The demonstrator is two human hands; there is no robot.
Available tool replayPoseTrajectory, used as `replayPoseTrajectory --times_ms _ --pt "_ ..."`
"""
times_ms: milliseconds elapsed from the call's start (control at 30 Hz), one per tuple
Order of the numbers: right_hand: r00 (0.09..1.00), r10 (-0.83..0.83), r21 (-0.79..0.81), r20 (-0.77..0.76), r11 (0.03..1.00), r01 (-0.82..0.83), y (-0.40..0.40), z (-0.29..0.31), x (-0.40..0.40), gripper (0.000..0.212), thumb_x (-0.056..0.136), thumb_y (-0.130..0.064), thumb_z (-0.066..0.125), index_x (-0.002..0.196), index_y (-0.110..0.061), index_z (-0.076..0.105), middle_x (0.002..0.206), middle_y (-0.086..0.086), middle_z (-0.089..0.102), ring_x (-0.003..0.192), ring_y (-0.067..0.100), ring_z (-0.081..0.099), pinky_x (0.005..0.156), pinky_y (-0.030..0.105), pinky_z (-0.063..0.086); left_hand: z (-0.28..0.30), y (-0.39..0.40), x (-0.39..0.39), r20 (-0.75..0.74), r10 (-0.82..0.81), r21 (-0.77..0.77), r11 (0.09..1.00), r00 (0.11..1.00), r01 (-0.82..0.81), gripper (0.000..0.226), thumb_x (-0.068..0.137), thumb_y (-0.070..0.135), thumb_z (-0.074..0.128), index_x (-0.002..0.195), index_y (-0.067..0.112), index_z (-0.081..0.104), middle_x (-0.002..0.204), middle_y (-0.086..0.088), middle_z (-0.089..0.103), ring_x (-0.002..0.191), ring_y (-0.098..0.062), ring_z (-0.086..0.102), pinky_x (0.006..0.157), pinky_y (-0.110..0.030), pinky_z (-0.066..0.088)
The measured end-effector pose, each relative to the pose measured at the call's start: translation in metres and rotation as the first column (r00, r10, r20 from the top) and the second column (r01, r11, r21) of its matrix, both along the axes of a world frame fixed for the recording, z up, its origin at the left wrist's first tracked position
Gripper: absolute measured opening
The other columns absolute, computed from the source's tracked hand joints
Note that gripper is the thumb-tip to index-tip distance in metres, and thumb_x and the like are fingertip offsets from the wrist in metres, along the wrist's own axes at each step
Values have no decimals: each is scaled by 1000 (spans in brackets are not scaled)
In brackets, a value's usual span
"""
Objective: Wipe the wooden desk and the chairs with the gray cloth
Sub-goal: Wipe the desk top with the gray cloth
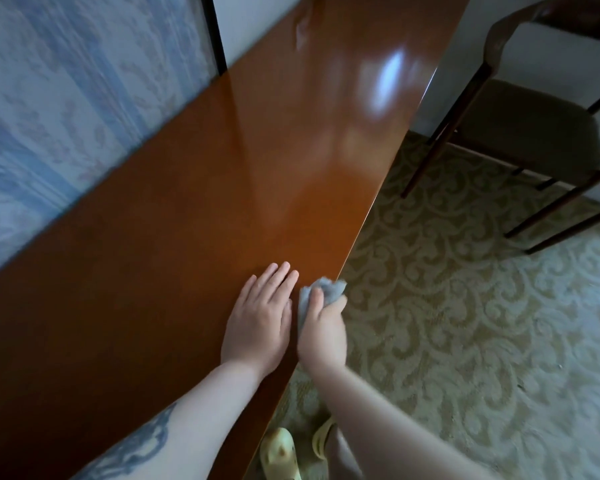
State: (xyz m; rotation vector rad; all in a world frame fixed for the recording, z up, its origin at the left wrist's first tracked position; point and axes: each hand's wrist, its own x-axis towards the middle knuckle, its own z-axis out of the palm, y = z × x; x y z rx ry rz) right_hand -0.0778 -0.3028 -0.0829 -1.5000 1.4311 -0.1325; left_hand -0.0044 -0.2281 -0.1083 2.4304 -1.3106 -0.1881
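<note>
A long glossy wooden desk (222, 174) runs from the lower left to the top of the head view. My left hand (258, 317) rests flat on its top, fingers straight, close to the right edge. Right beside it my right hand (323, 327) grips the crumpled gray cloth (328, 287) at the desk's right edge; the cloth sticks out above my fingers. A dark wooden chair (530, 123) with a brown padded seat stands at the upper right, apart from the desk.
A patterned blue curtain (66, 109) hangs along the desk's left side. Beige patterned carpet (465, 323) covers the floor on the right. My feet in yellow slippers (281, 455) show below the desk edge.
</note>
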Motion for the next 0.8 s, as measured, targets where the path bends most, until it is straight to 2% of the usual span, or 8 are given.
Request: replayPoseTrajectory --times_ms 133,267,400,467,567,633,733,800 --pt "981 150 -56 -126 986 -158 -11 -3 -6 51 100 -53 21 129 -13 36 108 9 60 96 27 60 77 36 45 0 10 -4 6 -30 10 999 1000 30 47 101 28 23 145 22 39 152 4 37 144 -12 25 117 -32 16" --pt "998 12 -18 -56 1000 -14 -46 -2 16 49 101 -51 21 126 -12 39 116 13 59 92 28 56 85 41 45 -1 28 -8 3 -40 33 999 999 40 48 102 28 24 149 23 33 155 8 30 146 -6 14 118 -29 9" --pt "994 -101 -49 30 994 102 34 -8 -5 31 102 -46 25 120 -24 37 105 5 60 81 20 58 71 34 42 -2 50 -8 19 -114 76 991 993 112 50 101 29 21 149 23 32 156 7 28 146 -8 12 119 -33 14" --pt "995 -54 -39 80 998 57 86 -3 -30 25 101 -47 27 114 -27 34 99 -2 62 75 11 56 70 33 43 0 64 -7 27 -153 111 983 988 149 52 99 28 18 149 23 32 157 6 26 147 -10 12 118 -35 15" --pt "993 115 -40 2 993 -114 79 -8 -36 42 101 -49 26 125 -16 36 100 2 62 76 14 56 70 33 44 4 89 -8 42 -207 154 968 977 198 52 100 31 15 150 24 28 158 6 23 147 -10 10 118 -34 14" --pt "989 147 -3 -18 989 -147 46 -10 -27 58 100 -54 25 138 -11 32 108 7 60 86 20 56 73 32 42 6 106 -10 31 -212 165 965 977 204 50 102 33 17 151 25 26 158 8 20 147 -8 7 118 -33 12" --pt "997 -19 72 73 997 14 30 -6 -16 51 100 -54 27 133 -16 35 99 1 54 87 21 52 78 35 42 6 127 -16 26 -196 172 967 980 189 49 103 34 20 151 28 23 158 12 16 147 -6 5 120 -30 9" --pt "984 -141 73 105 988 134 60 -7 -19 41 101 -50 29 126 -19 37 98 0 54 85 20 51 76 33 38 4 141 -21 24 -191 170 968 981 184 49 103 33 22 151 27 23 158 12 17 147 -8 8 118 -30 9"
